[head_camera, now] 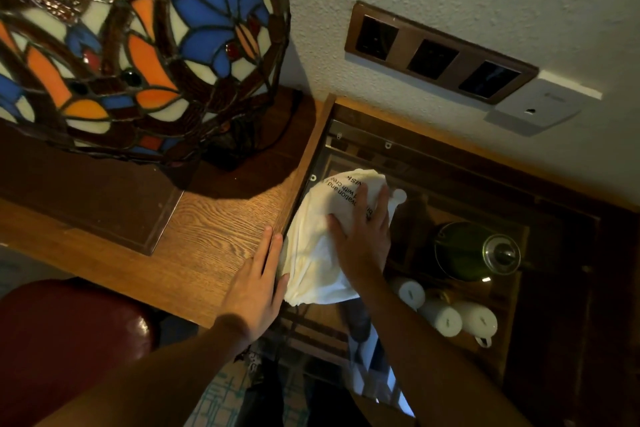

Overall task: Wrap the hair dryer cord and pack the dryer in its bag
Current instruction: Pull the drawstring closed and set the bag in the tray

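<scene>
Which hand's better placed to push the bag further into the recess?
Probably the right hand: it lies flat on top of the white bag. The left hand rests on the desk, touching only the bag's side.

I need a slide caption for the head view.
Right hand presses white cloth bag beside desk edge; left hand rests flat.

A wooden table (221, 229) carries a stained-glass lamp (131, 45) toward ten o'clock. At three o'clock from it, a glass panel (433, 177) bears the white bag (318, 253). The left hand (258, 284) lies flat on the table's edge.
</scene>
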